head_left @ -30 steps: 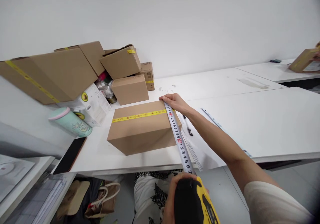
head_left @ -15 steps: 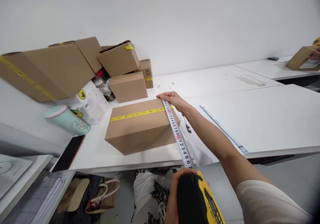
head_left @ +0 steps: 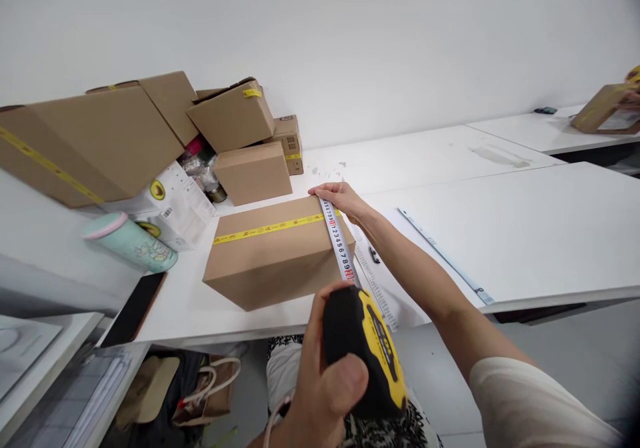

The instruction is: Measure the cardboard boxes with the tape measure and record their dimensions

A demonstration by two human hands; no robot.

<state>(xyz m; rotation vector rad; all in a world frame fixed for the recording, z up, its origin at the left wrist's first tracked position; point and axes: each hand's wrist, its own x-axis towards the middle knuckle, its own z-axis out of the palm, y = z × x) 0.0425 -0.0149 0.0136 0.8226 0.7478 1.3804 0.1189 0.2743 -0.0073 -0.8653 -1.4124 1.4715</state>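
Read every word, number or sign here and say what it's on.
"1 2 3 4 5 6 7 8 9", black, on the blade of the tape measure
"20", on red, same blade
Too small or blurred: blade's far end, tape measure's label, print on the yellow packing tape, markings on the white avocado box and pale blue strip.

Stacked cardboard boxes (head_left: 233, 125): back left corner of table (head_left: 187, 311). Tumbler (head_left: 133, 240), mint, pink-rimmed: left edge. Flat black slab (head_left: 135, 308): front left corner. Pale-blue strip (head_left: 443, 253): ends at front edge. Brown bag (head_left: 217, 400): below front edge.
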